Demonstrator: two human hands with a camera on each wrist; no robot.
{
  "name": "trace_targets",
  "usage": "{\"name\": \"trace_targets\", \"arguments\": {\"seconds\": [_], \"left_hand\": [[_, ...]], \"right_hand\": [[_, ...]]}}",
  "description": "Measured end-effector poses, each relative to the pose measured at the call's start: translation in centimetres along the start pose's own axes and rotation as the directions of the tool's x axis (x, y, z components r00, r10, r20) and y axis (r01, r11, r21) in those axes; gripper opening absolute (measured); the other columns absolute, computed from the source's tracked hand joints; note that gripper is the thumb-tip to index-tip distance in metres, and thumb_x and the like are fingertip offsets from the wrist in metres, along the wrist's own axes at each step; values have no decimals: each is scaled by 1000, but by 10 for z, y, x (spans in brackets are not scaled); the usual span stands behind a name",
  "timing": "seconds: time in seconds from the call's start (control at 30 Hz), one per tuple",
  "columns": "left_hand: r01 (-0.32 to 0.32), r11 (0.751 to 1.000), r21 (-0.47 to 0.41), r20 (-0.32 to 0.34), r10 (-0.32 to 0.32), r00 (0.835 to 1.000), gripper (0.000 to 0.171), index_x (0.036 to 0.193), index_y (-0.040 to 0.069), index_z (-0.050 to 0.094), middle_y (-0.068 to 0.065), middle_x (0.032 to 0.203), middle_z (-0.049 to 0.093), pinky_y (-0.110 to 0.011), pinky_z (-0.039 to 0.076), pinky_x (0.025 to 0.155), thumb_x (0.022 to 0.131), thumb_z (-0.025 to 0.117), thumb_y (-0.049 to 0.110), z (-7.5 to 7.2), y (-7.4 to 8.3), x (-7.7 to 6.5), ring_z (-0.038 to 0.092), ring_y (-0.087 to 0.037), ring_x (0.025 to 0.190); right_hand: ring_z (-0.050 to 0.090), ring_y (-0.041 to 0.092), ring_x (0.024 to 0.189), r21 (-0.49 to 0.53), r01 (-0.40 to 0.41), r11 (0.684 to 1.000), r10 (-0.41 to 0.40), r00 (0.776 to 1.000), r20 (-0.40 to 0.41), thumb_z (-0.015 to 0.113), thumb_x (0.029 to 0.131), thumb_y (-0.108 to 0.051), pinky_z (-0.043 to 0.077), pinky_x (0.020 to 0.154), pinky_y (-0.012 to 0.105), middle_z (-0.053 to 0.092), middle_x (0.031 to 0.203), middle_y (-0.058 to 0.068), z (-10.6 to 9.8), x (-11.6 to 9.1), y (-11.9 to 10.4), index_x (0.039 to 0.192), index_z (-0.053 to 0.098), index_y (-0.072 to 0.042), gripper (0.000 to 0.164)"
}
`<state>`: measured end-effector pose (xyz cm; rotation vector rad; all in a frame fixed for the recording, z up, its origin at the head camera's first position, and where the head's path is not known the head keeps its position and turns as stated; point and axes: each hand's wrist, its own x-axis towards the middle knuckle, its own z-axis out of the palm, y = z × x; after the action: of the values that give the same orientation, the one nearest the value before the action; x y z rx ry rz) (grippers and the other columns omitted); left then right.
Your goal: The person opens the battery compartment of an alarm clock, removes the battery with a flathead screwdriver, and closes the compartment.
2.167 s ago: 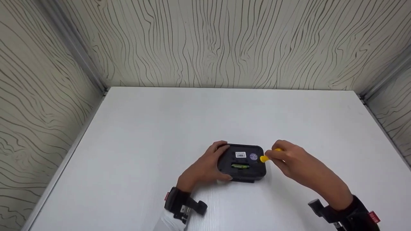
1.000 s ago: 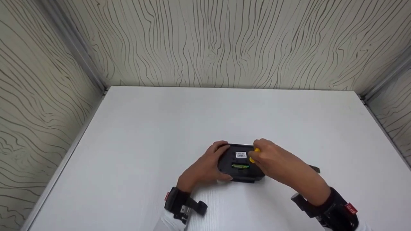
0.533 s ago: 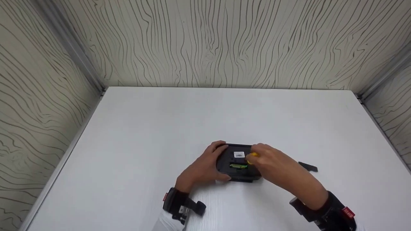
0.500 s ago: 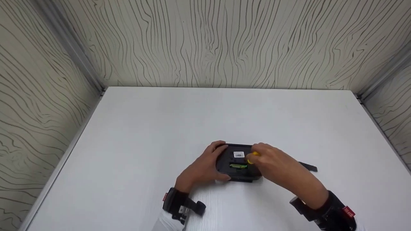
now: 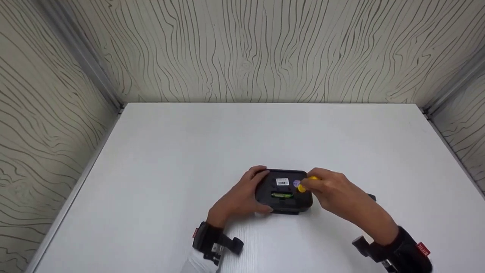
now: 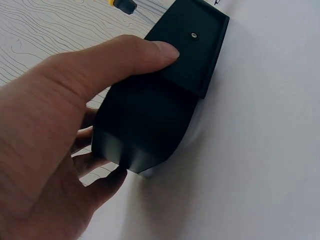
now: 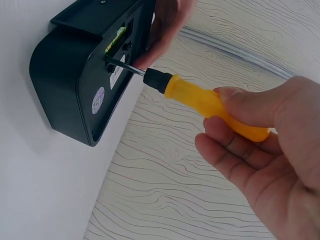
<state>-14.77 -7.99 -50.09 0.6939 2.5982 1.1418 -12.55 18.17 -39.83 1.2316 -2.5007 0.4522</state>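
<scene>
A black, round-cornered device (image 5: 290, 203) lies on the table with its stickered side up and a green battery (image 5: 282, 195) in its uncovered slot. My left hand (image 5: 242, 195) grips its left end, thumb on the near side and fingers round the far side. The left wrist view shows that thumb lying beside a small screw (image 6: 194, 35). My right hand (image 5: 337, 189) holds a screwdriver (image 7: 195, 97) by its yellow handle, between thumb and fingers. Its slanted metal shaft (image 7: 132, 69) reaches down to one end of the battery slot in the right wrist view.
The white table (image 5: 170, 151) is enclosed by wood-grain panels (image 5: 246, 53) at the back and sides. A small dark flat piece (image 5: 372, 197) lies to the right, mostly hidden behind my right forearm.
My right hand has shifted right and the screwdriver leans more, uncovering the purple sticker and the device's right edge. The forearm now covers more of the dark flat piece. My left hand keeps its grip.
</scene>
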Motion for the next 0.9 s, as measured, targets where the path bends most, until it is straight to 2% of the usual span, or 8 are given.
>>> {"name": "trace_targets", "arguments": {"seconds": [0.17,0.37,0.63,0.9], "left_hand": [[-27,999,26,-12,28,1000,96,151,17,33,8,156,23,-34,41,107,71,84,36,-1,1,1,37,-14,137],[-41,998,40,-8,41,999,96,151,15,33,5,156,23,-34,40,109,72,84,36,-2,0,1,35,-16,140],[-44,998,53,-18,45,999,97,151,14,33,4,156,24,-35,40,110,72,83,39,-1,-2,0,34,-17,140],[-46,998,49,-9,47,999,96,151,14,33,4,156,24,-34,40,110,73,83,37,1,-3,2,35,-16,139]], "right_hand": [[60,7,67,64,-26,998,33,995,-99,78,65,15,52,61,14,65,83,-2,0,-11,9,87,74,-10,34],[61,7,66,143,-45,989,76,973,-217,80,64,14,50,64,9,68,84,-3,7,-28,18,87,75,-10,34],[65,8,72,196,-141,970,194,938,-288,80,65,14,50,71,8,70,84,-5,17,-44,22,86,77,-12,33],[66,8,72,238,-220,946,295,889,-350,81,63,15,46,66,6,73,82,-3,25,-53,26,83,78,-12,34]]}}
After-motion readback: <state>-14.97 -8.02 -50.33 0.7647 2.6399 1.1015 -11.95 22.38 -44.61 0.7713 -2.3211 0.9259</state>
